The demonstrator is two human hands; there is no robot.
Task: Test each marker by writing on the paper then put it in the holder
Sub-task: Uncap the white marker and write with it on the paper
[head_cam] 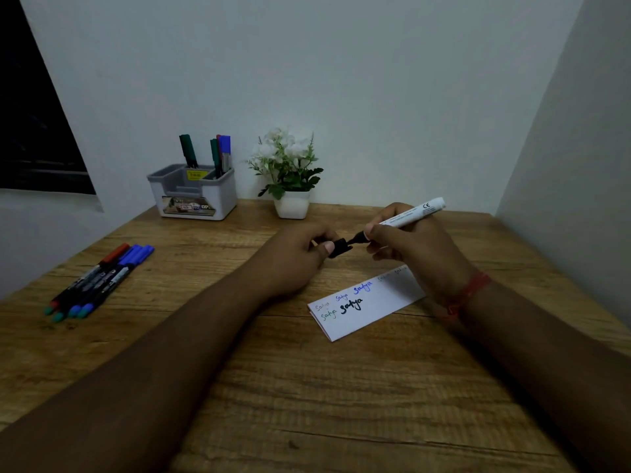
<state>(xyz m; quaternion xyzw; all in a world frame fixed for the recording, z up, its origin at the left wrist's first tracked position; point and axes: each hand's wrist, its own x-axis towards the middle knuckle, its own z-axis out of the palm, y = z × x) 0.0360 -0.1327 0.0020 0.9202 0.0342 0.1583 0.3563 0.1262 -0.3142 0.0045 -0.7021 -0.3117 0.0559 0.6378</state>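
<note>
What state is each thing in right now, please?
white marker: uncapped, gripped by right hand
black cap: off, pinched by left hand
paper: folded, written on
holder: holds capped markers
loose markers: capped, lying on table

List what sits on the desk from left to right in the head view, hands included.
Loose markers → marker holder → potted plant → left hand holding the black cap → right hand holding the white marker. The paper lies below the hands, overlapping them.
</note>
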